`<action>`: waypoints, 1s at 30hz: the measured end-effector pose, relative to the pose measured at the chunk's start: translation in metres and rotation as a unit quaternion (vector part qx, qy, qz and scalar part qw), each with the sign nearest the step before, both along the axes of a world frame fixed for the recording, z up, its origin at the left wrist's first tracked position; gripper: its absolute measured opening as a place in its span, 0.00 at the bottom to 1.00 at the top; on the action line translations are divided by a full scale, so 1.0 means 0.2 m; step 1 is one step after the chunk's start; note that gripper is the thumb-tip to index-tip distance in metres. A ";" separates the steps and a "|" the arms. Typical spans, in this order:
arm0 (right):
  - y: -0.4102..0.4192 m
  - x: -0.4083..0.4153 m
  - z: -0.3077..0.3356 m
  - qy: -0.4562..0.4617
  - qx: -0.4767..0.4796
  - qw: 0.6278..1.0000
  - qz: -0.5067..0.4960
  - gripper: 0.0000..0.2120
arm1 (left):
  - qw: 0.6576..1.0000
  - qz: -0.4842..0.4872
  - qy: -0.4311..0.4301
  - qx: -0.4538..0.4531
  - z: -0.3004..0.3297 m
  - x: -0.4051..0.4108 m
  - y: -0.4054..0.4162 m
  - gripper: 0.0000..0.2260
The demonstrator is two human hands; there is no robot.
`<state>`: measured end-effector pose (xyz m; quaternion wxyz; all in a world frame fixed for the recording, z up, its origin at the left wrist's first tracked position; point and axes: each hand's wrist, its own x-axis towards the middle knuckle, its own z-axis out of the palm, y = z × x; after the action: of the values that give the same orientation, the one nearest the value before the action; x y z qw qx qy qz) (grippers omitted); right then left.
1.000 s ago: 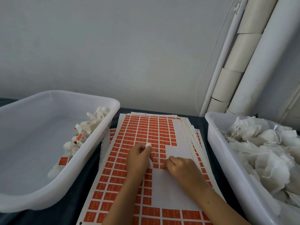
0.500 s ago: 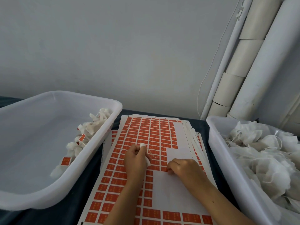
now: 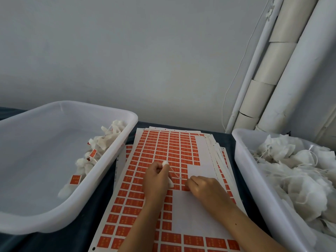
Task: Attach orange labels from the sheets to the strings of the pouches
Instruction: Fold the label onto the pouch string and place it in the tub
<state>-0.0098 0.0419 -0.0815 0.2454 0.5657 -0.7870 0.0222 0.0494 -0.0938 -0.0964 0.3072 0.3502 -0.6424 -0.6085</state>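
Note:
A stack of sheets [image 3: 201,157] covered with small orange labels [image 3: 163,142] lies on the dark table between two tubs. My left hand [image 3: 156,180] rests on the top sheet, closed around a small white pouch [image 3: 165,163]; its thin string [image 3: 175,173] runs right toward my other hand. My right hand [image 3: 203,188] sits just right of it, fingertips pinched at an orange label on the edge of the peeled white area. Whether the label is lifted off the sheet is hidden by the fingers.
A white plastic tub [image 3: 60,222] on the left holds several labelled pouches [image 3: 101,142] along its right wall. A second white tub [image 3: 254,188] on the right is piled with unlabelled pouches [image 3: 300,175]. White pipes [image 3: 272,70] stand at the back right against the grey wall.
Both hands stay on the same spot of the sheet, moving only slightly. The view has tilted a little, so everything sits marginally lower and left in the frame.

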 end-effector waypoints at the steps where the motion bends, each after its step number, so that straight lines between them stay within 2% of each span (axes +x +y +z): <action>1: 0.01 0.00 0.01 -0.010 -0.001 1.000 0.004 0.21 | 1.000 -0.002 -0.001 -0.004 0.00 0.00 0.00 0.09; 5: 0.05 -0.03 0.03 -0.058 0.014 0.998 0.027 0.18 | 1.000 -0.010 -0.008 -0.017 -0.01 -0.01 0.00 0.09; 12: 0.04 -0.01 0.04 0.010 0.068 0.997 0.039 0.25 | 1.000 -0.015 0.005 -0.013 -0.02 0.00 0.01 0.09; 18: 0.02 0.00 0.00 0.024 0.099 0.994 0.033 0.23 | 1.000 -0.017 0.006 -0.021 -0.01 0.01 0.01 0.08; 24: 0.00 0.01 0.05 -0.007 0.156 0.988 0.007 0.20 | 0.999 -0.021 0.016 -0.025 -0.01 0.01 0.01 0.08; 28: -0.02 0.00 0.09 -0.016 0.147 0.989 -0.009 0.21 | 0.998 0.018 0.052 0.032 0.01 0.02 0.01 0.08; 30: -0.03 -0.01 0.10 -0.068 0.158 0.985 -0.025 0.17 | 0.994 0.050 0.068 0.065 0.02 0.02 0.01 0.09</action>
<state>-0.0119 0.0368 -0.0624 0.0999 0.5745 -0.8093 -0.0702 0.0538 -0.0927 -0.0929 0.3565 0.3590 -0.5608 -0.6554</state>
